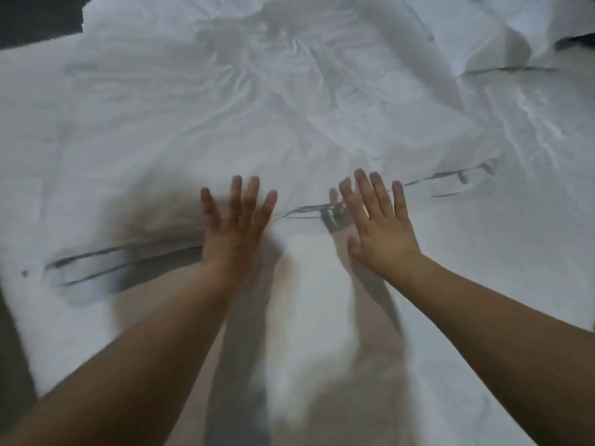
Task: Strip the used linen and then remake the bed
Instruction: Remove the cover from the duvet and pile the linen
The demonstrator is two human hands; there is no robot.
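A wrinkled white sheet [289, 101] covers the bed and fills most of the view. A folded edge of the white linen [306, 210] runs across from lower left to right, just past my fingertips. My left hand [236, 220] is flat with fingers spread, palm down at that edge; it is blurred. My right hand [376, 220] is also flat with fingers spread, a short way to the right of the left hand. Neither hand holds anything. Whether the palms touch the fabric I cannot tell.
The bed's left edge [19, 333] meets dark floor [13, 375] at the lower left. Dark floor [35, 17] also shows at the top left corner. A rumpled fold of white linen [502, 46] lies at the far right, with a dark gap beside it.
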